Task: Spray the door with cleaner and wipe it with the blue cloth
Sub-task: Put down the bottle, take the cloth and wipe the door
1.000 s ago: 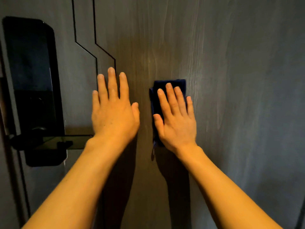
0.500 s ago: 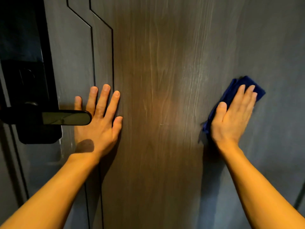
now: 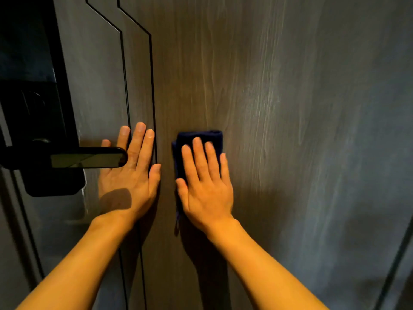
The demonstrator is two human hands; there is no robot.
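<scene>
A dark wood-grain door [image 3: 279, 97] fills the view, with streaks across its right half. My right hand [image 3: 205, 186] lies flat on the folded blue cloth [image 3: 214, 136] and presses it against the door near the centre. The cloth shows above and to the left of my fingers. My left hand [image 3: 131, 182] rests flat and spread on the door beside it, just right of the handle, holding nothing. No spray bottle is in view.
A black lever handle [image 3: 87, 157] sticks out at the left, its tip over my left fingers. It sits on a tall black lock plate [image 3: 33, 97]. Two thin black grooves [image 3: 153, 97] run down the door past my left hand.
My right hand has slid the cloth leftwards from the door's right side back to the centre, close to my left hand. My left hand has stayed by the handle.
</scene>
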